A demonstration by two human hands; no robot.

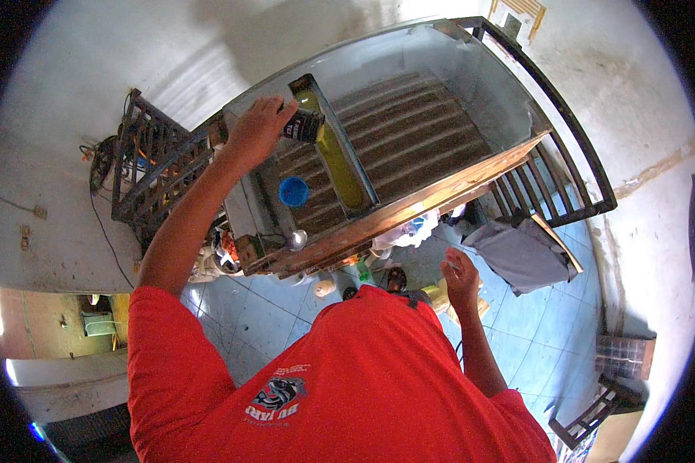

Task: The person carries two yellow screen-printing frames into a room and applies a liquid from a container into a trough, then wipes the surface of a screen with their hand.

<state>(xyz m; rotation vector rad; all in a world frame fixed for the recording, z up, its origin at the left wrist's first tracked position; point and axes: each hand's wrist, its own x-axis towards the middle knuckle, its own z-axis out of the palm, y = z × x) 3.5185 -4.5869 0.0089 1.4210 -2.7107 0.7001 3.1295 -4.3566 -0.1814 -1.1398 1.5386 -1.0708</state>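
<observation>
The left hand (256, 127) is wrapped around a small dark cylindrical can with a pale printed label (303, 125), fingers curled over its top and side, holding it tipped on its side above the near end of a long narrow tray of yellow-green liquid (338, 158). The can's free end points away from the palm, toward that tray, and hangs just over its upper corner. Below the grip, toward the person, a round blue lid (293, 191) lies on the ribbed brown floor of a large shallow box with pale inner walls and a wooden front edge (471, 174); the yellow tray runs slantwise across that floor, just beside the lid. Further below the grip, a small shiny metal knob (298, 240) sits at the box's front edge. Out beyond the wrist stands a dark wooden slatted frame (150, 166) with tangled cables. The right hand (460, 276) hangs well apart from the can, low over the blue tiled floor (552, 332), fingers loosely bent and holding nothing that can be made out.
</observation>
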